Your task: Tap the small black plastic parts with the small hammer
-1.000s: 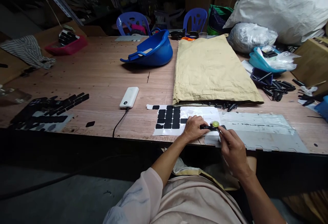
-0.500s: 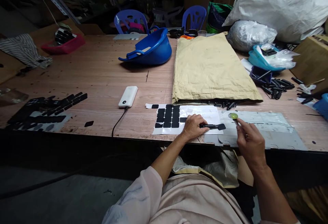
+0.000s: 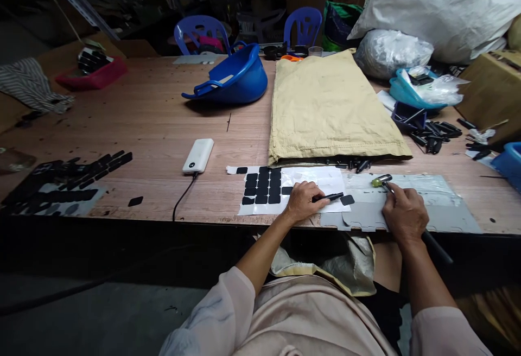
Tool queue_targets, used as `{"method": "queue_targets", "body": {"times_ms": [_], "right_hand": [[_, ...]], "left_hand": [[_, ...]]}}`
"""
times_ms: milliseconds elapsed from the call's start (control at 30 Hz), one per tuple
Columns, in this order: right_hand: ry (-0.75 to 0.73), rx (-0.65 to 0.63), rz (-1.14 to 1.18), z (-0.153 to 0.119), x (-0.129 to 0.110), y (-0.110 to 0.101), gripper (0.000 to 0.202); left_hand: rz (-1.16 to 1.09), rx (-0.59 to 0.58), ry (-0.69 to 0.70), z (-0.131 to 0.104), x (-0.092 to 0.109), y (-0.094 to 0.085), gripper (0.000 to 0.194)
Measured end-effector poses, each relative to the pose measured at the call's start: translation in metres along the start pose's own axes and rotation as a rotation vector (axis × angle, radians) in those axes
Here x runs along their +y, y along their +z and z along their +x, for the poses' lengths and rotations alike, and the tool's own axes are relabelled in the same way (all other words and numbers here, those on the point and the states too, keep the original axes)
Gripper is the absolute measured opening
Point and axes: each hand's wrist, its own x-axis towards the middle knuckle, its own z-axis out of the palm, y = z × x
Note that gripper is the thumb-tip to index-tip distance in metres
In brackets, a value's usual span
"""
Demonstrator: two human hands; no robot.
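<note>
My left hand (image 3: 302, 202) rests over the white sheet (image 3: 313, 178), its fingers closed on a slim black rod-like part (image 3: 334, 196). A small black rounded square pad (image 3: 347, 199) lies just past the part's right end. Several black square pads (image 3: 264, 185) sit in rows on the sheet, left of that hand. My right hand (image 3: 405, 214) grips a small hammer (image 3: 381, 180) with a yellow-green face on its head and a dark handle sticking out behind the wrist. The hammer head is over the grey board (image 3: 439, 201).
A large tan paper sack (image 3: 325, 106) lies behind the sheet, with black parts at its front edge. More black parts (image 3: 437, 134) are piled at right near a teal basket (image 3: 415, 95). A white power bank (image 3: 198, 156) with a cable and a blue basin (image 3: 240, 76) stand left.
My right hand has shifted right and turned the hammer so its head now lies sideways and its handle shows. My left hand keeps the black part, tilted slightly upward at its right end.
</note>
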Motion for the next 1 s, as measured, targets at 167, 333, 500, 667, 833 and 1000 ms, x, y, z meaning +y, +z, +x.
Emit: {"method": "queue_targets", "body": {"times_ms": [167, 333, 500, 667, 833, 1000], "right_hand": [[-0.002, 0.011, -0.014, -0.001, -0.001, -0.001, 0.033], [0.020, 0.016, 0.000, -0.002, -0.002, 0.001, 0.031], [0.013, 0.015, 0.001, -0.002, -0.003, 0.001, 0.033], [0.020, 0.018, -0.005, -0.002, -0.004, 0.000, 0.033], [0.011, 0.016, 0.003, -0.003, -0.004, 0.000, 0.034], [0.006, 0.029, -0.004, -0.003, -0.004, 0.002, 0.033]], "left_hand": [[-0.125, -0.026, 0.248, -0.038, 0.015, 0.007, 0.022], [-0.208, -0.229, 0.239, -0.107, 0.028, 0.036, 0.021], [0.036, -0.391, -0.364, -0.116, 0.011, 0.053, 0.024], [0.108, -0.533, -0.434, -0.106, 0.019, 0.037, 0.021], [-0.270, -0.505, -0.236, -0.070, 0.054, -0.002, 0.023], [0.020, 0.023, -0.424, 0.025, 0.052, -0.018, 0.033]]}}
